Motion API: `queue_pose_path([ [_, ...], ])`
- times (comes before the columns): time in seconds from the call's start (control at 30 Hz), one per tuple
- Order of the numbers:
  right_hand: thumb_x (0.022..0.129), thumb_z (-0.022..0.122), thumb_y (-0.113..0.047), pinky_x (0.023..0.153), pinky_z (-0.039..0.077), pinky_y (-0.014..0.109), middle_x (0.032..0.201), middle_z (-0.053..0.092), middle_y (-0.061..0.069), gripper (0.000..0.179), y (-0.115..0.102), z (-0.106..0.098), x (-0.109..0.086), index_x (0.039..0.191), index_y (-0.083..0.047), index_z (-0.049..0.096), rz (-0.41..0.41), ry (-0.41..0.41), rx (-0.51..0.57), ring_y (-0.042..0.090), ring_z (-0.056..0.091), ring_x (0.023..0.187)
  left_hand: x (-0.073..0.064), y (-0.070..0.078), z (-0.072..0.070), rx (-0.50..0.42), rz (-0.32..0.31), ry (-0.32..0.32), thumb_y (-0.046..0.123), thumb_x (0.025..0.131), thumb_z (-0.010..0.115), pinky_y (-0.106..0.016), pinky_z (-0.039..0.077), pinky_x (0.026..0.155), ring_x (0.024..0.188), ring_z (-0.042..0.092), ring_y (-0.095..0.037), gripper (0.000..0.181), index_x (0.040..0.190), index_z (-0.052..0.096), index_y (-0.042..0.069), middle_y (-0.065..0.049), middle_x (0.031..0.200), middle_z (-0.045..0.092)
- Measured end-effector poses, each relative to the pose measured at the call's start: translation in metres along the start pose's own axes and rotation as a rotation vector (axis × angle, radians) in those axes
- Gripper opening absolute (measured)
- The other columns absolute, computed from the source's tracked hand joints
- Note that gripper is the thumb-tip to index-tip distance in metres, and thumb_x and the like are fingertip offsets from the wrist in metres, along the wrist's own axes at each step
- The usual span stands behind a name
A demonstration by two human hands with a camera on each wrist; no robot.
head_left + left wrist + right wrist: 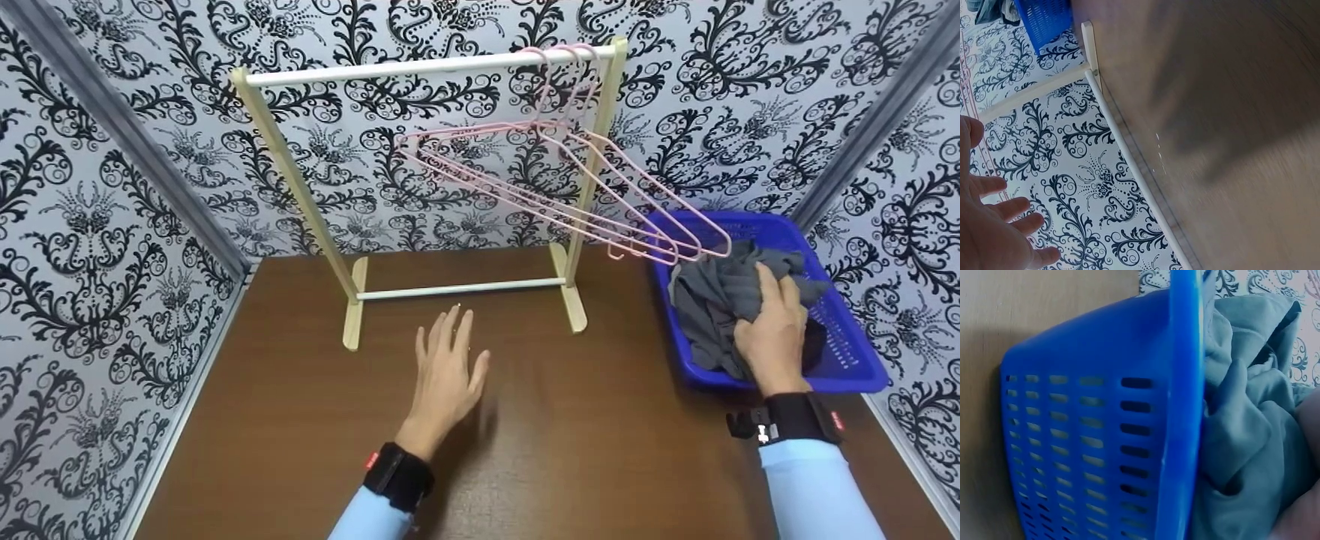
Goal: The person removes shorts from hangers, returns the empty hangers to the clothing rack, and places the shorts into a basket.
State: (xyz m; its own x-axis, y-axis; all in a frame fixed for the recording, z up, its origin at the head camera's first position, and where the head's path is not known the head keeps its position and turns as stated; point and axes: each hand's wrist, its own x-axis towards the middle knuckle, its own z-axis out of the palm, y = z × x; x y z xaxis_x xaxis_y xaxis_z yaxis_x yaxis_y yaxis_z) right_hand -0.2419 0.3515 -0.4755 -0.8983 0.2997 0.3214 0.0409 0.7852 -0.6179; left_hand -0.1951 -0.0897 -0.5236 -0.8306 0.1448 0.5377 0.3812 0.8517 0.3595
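At the right, my right hand [776, 334] grips a crumpled grey cloth garment [712, 304] that lies in a blue plastic basket [859, 364]. In the right wrist view the fabric [1241, 433] bulges above the basket's rim, and only part of the hand shows at the edge. A darker cloth [814, 345] lies beneath, beside that hand. My left hand [446, 375] hovers over the brown table with fingers spread and nothing in it, in front of a small garment rack [420, 67]. Its spread fingers also show in the left wrist view.
Several pink hangers [538, 124] hang at the right end of the rack's white top bar, their lower corners reaching over the basket. A low white crossbar [461, 289] joins the rack's wooden feet. Patterned walls enclose the brown table [570, 450] behind and at both sides.
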Motion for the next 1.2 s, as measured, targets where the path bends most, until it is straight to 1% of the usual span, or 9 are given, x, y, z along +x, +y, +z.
queue_pose_path([
  [0.23,0.082,0.055,0.006,0.096,0.025,0.086,0.161,0.021,0.034,0.084,0.004,0.005,0.005,0.161,-0.008,0.031,-0.016,-0.130,-0.084,0.073,0.029,0.129,-0.001,-0.001,0.000,-0.005,-0.001,-0.002,0.027,0.098,0.065,-0.069,0.020,0.117,0.143,0.041,-0.045,0.062,0.152,0.047,0.000,-0.024,0.155,0.045],
  [0.37,0.083,0.055,0.004,0.093,0.024,0.088,0.162,0.018,0.036,0.082,0.009,0.008,0.009,0.161,-0.007,0.030,-0.019,-0.207,-0.135,0.075,0.026,0.129,-0.002,-0.001,0.000,-0.008,-0.015,-0.027,0.029,0.101,0.061,-0.069,0.019,0.118,0.145,0.038,-0.043,0.061,0.153,0.045,0.001,-0.023,0.157,0.043],
  [0.5,0.086,0.055,0.001,0.096,0.018,0.089,0.163,0.014,0.035,0.082,0.013,0.011,0.015,0.162,-0.009,0.026,0.007,-0.316,-0.192,0.075,0.022,0.130,-0.002,-0.002,0.000,-0.002,-0.025,-0.045,0.031,0.103,0.059,-0.069,0.018,0.118,0.146,0.037,-0.043,0.061,0.154,0.044,0.002,-0.022,0.158,0.042],
  [0.67,0.089,0.055,0.000,0.102,0.017,0.087,0.160,0.014,0.038,0.078,0.016,0.016,0.020,0.161,-0.004,0.025,0.016,-0.433,-0.228,0.075,0.019,0.131,-0.003,-0.004,0.000,0.009,-0.026,-0.046,0.031,0.102,0.061,-0.069,0.019,0.118,0.145,0.038,-0.043,0.061,0.153,0.045,0.002,-0.023,0.156,0.043],
  [0.9,0.088,0.055,0.001,0.105,0.018,0.084,0.155,0.016,0.044,0.075,0.021,0.023,0.023,0.157,0.004,0.026,-0.017,-0.508,-0.252,0.077,0.022,0.126,-0.003,-0.007,-0.001,0.036,-0.021,-0.065,0.030,0.101,0.062,-0.069,0.020,0.118,0.146,0.038,-0.043,0.061,0.153,0.046,0.002,-0.022,0.157,0.043],
  [1.07,0.086,0.053,0.001,0.105,0.015,0.085,0.156,0.009,0.045,0.078,0.020,0.026,0.025,0.157,0.004,0.021,0.001,-0.583,-0.270,0.077,0.017,0.127,-0.003,-0.009,0.000,0.044,-0.024,-0.081,0.030,0.100,0.063,-0.069,0.020,0.118,0.145,0.039,-0.044,0.061,0.152,0.047,0.002,-0.023,0.157,0.043],
  [1.2,0.086,0.055,-0.001,0.106,0.014,0.084,0.154,0.007,0.047,0.079,0.020,0.031,0.025,0.156,0.007,0.019,-0.014,-0.608,-0.291,0.077,0.014,0.129,-0.003,-0.012,0.000,0.061,-0.030,-0.103,0.033,0.101,0.062,-0.069,0.020,0.118,0.145,0.039,-0.045,0.062,0.152,0.047,0.002,-0.023,0.157,0.043],
])
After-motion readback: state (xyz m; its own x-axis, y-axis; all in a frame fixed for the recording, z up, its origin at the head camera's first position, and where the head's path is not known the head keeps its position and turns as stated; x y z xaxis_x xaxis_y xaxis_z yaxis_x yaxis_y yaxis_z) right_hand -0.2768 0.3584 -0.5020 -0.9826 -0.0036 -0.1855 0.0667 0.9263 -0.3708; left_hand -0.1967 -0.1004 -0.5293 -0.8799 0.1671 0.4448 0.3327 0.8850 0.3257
